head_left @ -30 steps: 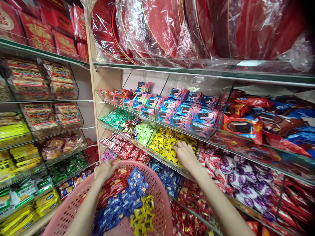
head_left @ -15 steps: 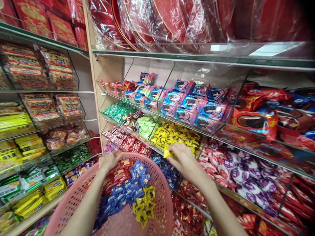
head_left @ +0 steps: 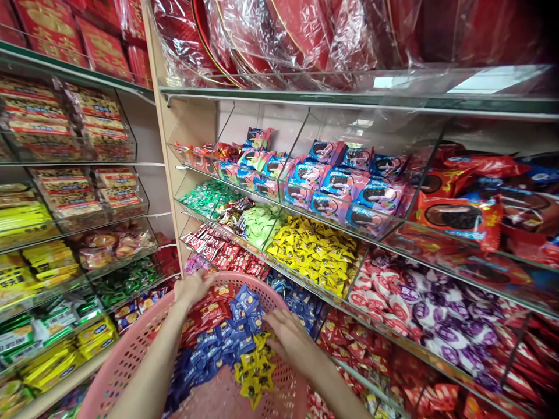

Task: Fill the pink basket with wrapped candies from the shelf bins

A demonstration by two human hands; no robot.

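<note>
My left hand [head_left: 192,289] is closed over the far rim of a pink perforated plastic basket [head_left: 124,356]. Inside the basket lie red-wrapped candies [head_left: 213,311], blue-wrapped candies [head_left: 222,343] and a small heap of yellow-wrapped candies [head_left: 253,378]. Over the basket's right side, my right hand [head_left: 290,337] has its fingers bent down at the top of that yellow heap. A bit of yellow wrapper shows at its fingertips, partly hidden by the fingers. Beyond the basket, a shelf bin holds many more yellow candies [head_left: 314,250] of the same kind.
Clear bin fronts [head_left: 262,256] edge the sloping shelves. Cream-filled cookie packs [head_left: 345,180] fill the bin above; purple and white candies [head_left: 437,314] lie to the right. A wooden upright [head_left: 161,134] divides off the left shelves, with bagged snacks [head_left: 39,116]. Plastic-wrapped red items [head_left: 283,41] stand on top.
My right hand has moved from the yellow candy bin, down and left, into the basket with a yellow candy. My left hand stays on the rim.
</note>
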